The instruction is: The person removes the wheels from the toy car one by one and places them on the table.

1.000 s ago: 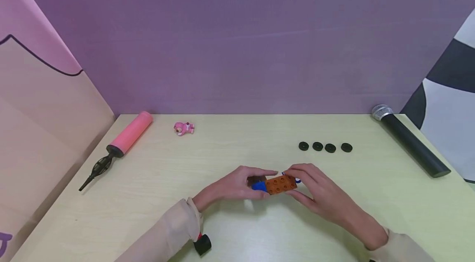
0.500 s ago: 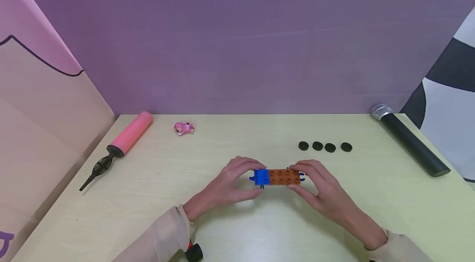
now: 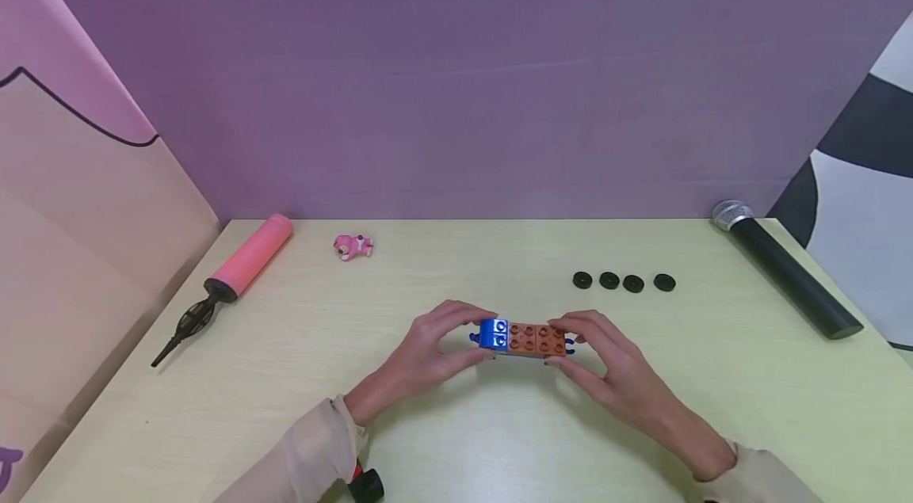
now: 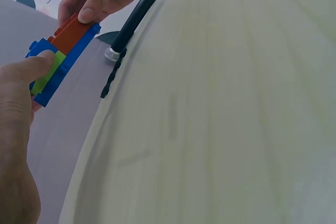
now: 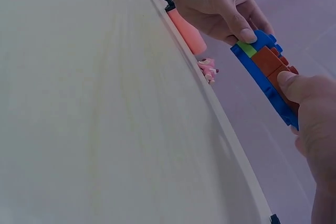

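Observation:
Between both hands is a toy-brick car (image 3: 528, 339), held above the table. Orange-brown bricks (image 5: 274, 66) and a blue brick (image 3: 494, 334) with studs up sit on its long blue base (image 4: 68, 66). A lime-green brick (image 4: 50, 74) shows under the blue one in the wrist views. My left hand (image 3: 426, 348) pinches the blue end between thumb and fingers. At the other end, my right hand (image 3: 615, 364) pinches the orange-brown bricks, thumb on the near side. Small blue hooks stick out past that end. Several small black toy wheels (image 3: 609, 281) lie in a row beyond my right hand.
A pink hand pump (image 3: 253, 257) with a black nozzle lies at the table's left. Near the back edge is a small pink bear figure (image 3: 353, 247). A black microphone (image 3: 788, 269) lies along the right edge. A purple wall (image 3: 456, 91) stands behind the table.
The brick car has turned from slanted to level and shifted slightly left. My left hand has moved back from around its left part and now pinches the blue end; my right hand keeps its hold.

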The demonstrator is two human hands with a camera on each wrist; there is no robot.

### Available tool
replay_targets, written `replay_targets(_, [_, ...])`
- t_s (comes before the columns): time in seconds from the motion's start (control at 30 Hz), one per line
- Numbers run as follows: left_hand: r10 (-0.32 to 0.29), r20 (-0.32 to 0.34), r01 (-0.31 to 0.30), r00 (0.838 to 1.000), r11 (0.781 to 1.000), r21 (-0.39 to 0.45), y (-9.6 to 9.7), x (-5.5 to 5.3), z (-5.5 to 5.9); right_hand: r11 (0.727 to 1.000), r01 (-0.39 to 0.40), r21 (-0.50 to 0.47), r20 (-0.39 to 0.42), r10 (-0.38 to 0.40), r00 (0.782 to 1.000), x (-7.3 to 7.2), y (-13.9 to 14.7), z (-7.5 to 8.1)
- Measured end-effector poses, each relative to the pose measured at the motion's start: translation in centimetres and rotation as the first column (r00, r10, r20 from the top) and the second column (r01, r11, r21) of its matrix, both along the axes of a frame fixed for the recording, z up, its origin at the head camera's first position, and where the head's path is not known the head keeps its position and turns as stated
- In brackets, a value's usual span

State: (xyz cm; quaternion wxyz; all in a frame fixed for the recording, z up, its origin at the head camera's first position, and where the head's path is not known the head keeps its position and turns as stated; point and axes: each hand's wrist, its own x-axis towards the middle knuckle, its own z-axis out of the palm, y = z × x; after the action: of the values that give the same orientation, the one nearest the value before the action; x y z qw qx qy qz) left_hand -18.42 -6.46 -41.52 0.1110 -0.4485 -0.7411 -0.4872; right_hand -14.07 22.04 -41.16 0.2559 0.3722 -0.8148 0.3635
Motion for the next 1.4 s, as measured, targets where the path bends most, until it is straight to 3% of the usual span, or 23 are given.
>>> replay_targets(0.23, [-0.011, 0.004, 0.011, 1.000, 1.000, 0.012, -0.3, -0.3, -0.2, 0.999, -0.037, -0.027, 0.000, 0.037, 0.999, -0.3, -0.1, -0.2])
replay_targets(0.47, [-0.009, -0.004, 0.009, 1.000, 1.000, 0.006, -0.4, -0.4, -0.2, 0.999, -0.024, -0.023, 0.043, 0.025, 0.999, -0.4, 0.1, -0.4])
replay_targets(0.7, [-0.002, -0.027, 0.002, 1.000, 1.000, -0.005, -0.4, -0.8, -0.2, 1.000, -0.022, -0.009, 0.033, 0.023, 0.999, -0.7, 0.0, -0.4])
replay_targets(1.03, [0.050, 0.030, -0.048, 0.998, 0.997, -0.066, -0.8, -1.4, -0.3, 1.000, -0.030, -0.001, -0.015, 0.030, 0.999, -1.9, -0.6, -0.3])
replay_targets(1.4, [0.106, 0.054, -0.100, 0.993, 0.989, -0.105, -1.3, -2.5, -0.4, 0.998, 0.022, 0.057, 0.047, -0.025, 0.999, -3.6, -1.3, -0.9])
